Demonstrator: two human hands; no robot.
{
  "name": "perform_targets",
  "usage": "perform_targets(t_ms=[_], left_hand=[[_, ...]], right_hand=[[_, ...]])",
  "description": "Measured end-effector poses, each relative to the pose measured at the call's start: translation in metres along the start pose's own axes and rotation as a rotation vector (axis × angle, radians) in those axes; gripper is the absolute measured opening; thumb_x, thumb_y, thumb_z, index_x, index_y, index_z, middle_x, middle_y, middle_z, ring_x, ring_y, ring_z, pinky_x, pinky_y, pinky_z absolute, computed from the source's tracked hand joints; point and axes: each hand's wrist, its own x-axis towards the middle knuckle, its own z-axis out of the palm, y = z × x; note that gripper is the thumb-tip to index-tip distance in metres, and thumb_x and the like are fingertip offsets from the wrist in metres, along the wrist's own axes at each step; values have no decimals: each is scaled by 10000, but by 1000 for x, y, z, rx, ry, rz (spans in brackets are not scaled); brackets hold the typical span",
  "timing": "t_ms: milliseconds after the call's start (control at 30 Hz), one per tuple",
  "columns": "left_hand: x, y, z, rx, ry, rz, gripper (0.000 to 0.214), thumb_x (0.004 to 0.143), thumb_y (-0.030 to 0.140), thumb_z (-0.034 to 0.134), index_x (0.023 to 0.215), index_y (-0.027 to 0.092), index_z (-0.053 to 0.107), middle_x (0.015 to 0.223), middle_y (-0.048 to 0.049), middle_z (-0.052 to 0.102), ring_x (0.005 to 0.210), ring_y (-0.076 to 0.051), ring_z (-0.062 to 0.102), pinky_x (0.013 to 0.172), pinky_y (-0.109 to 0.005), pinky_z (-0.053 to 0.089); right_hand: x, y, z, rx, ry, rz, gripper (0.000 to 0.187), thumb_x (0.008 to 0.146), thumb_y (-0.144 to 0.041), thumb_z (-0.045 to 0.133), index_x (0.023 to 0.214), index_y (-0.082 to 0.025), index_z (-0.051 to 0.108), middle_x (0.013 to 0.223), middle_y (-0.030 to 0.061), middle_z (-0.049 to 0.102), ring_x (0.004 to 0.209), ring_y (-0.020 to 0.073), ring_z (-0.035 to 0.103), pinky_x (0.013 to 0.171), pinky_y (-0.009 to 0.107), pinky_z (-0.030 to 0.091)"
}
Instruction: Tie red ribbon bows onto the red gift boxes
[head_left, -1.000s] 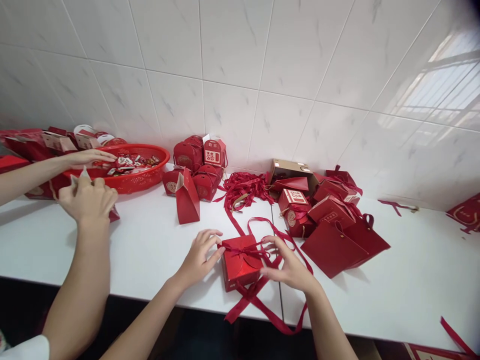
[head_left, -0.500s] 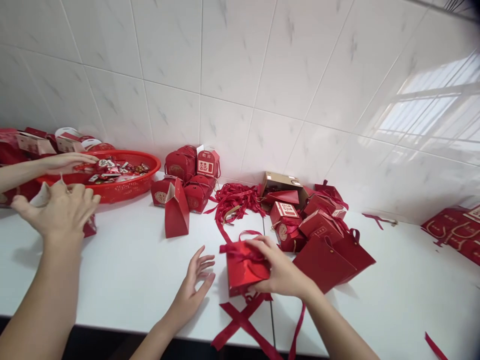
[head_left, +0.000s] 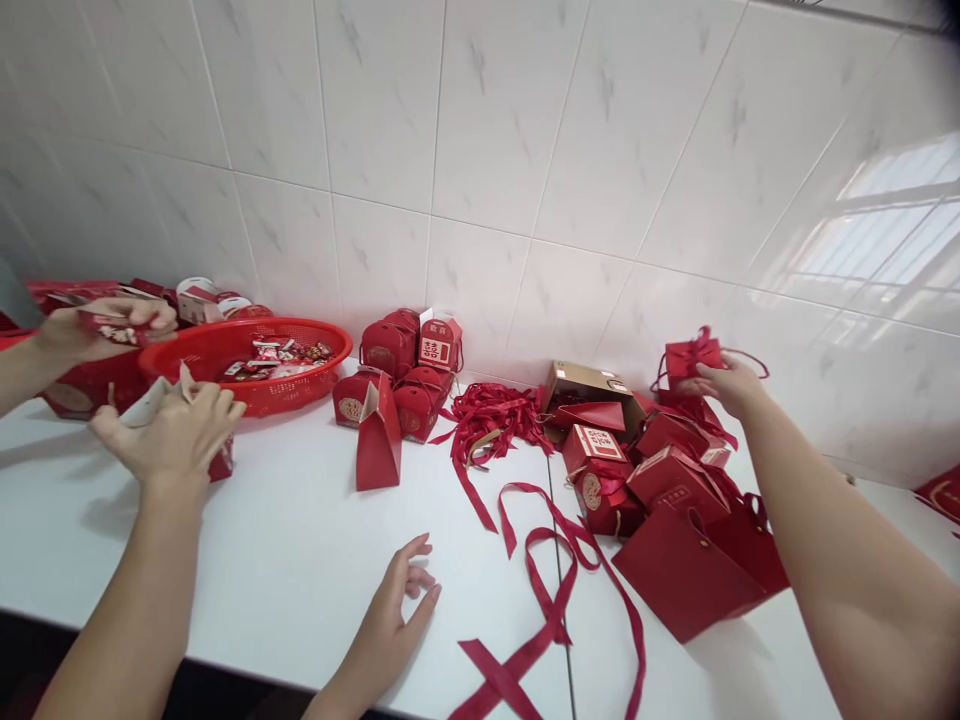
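My right hand [head_left: 724, 385] grips a small red gift box [head_left: 684, 362] with a dark red ribbon bow on top, held up over the back of a heap of red boxes. My left hand [head_left: 397, 615] hovers near the table's front edge, fingers apart and loosely curled, with nothing in it. Between my hands, long dark red ribbons [head_left: 559, 585] lie loose and crossed on the white table [head_left: 300, 580]. A tangled bundle of ribbons [head_left: 499, 415] rests further back. In the heap, a red gift bag [head_left: 686, 570] lies in front of several red boxes [head_left: 607, 495].
At left, a co-worker's hands [head_left: 169, 430] hold an opened box and some wrapped sweets [head_left: 116, 328] beside a red plastic basket [head_left: 307, 390] of sweets. Several finished-looking red boxes [head_left: 390, 345] and a tall red box [head_left: 379, 440] stand by the tiled wall [head_left: 487, 270].
My right hand has carried the bowed box from the table's middle to the back right. My left hand stays low and open. The co-worker's far hand has lifted sweets from the basket.
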Motion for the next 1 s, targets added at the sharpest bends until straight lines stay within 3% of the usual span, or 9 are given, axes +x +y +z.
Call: perform_targets(t_ms=[133, 267, 433, 500, 567, 733, 767, 867, 1000], left_hand=[[1, 4, -3, 26, -14, 11, 351, 901, 342, 504, 1244, 274, 482, 1117, -84, 619, 901, -204, 628, 880, -399, 516], [-6, 19, -1, 110, -161, 96, 225, 910, 377, 501, 1086, 267, 588, 1105, -88, 611, 993, -243, 598, 910, -411, 499], [-25, 36, 19, 271, -387, 209, 570, 635, 380, 819, 1158, 307, 605, 1165, -82, 589, 1036, -306, 541, 895, -457, 487], [-27, 38, 29, 352, -409, 251, 427, 674, 342, 796, 1073, 296, 647, 1100, -65, 613, 990, -289, 547, 863, -445, 479], [-24, 38, 36, 414, -382, 288, 88, 824, 290, 651, 905, 262, 672, 974, -49, 642, 908, -252, 566, 813, -411, 467], [-11, 38, 39, 397, -250, 261, 191, 921, 235, 470, 782, 218, 600, 793, -33, 653, 754, -212, 587, 700, -350, 450], [-8, 38, 38, 346, -215, 229, 191, 926, 248, 460, 784, 217, 584, 772, -27, 647, 732, -205, 587, 688, -337, 453], [-1, 39, 31, 195, -88, 143, 186, 932, 292, 449, 797, 222, 556, 730, -5, 634, 695, -185, 590, 669, -301, 464], [8, 37, 17, 149, 46, 87, 160, 911, 335, 484, 827, 224, 561, 779, -3, 665, 734, -176, 616, 703, -279, 478]], right_hand=[[-9, -13, -1, 149, -107, 163, 463, 886, -234, 575, 1256, 38, 513, 1151, 286, 562, 876, 198, 699, 715, 311, 507], [-46, -45, -28, 256, -119, 122, 411, 910, -249, 568, 1291, -97, 547, 1276, 225, 543, 1034, 208, 670, 838, 308, 516], [-164, -83, -78, 0, -344, -240, 240, 872, -434, 601, 1073, -362, 710, 942, 91, 725, 829, 249, 707, 754, 399, 592], [-216, -86, -84, -55, -498, -455, 273, 805, -415, 681, 1076, -427, 706, 996, 75, 733, 893, 274, 705, 731, 373, 614], [-263, -79, -73, -16, -649, -480, 401, 741, -384, 745, 1131, -450, 678, 985, 53, 742, 874, 275, 712, 703, 343, 619], [-343, -42, 10, -16, -833, 5, 481, 753, -355, 722, 1224, -351, 626, 1232, 73, 649, 1105, 314, 626, 897, 434, 551], [-353, -35, 26, -61, -821, 47, 510, 726, -355, 745, 1221, -331, 624, 1270, 87, 620, 1157, 338, 585, 950, 486, 505], [-369, -18, 56, -116, -784, 62, 124, 848, -336, 612, 923, -279, 693, 1149, 95, 648, 1116, 335, 585, 993, 565, 405], [-375, -5, 62, 10, -724, 101, 124, 891, -319, 541, 969, -260, 619, 942, 75, 675, 863, 268, 643, 818, 439, 504]])
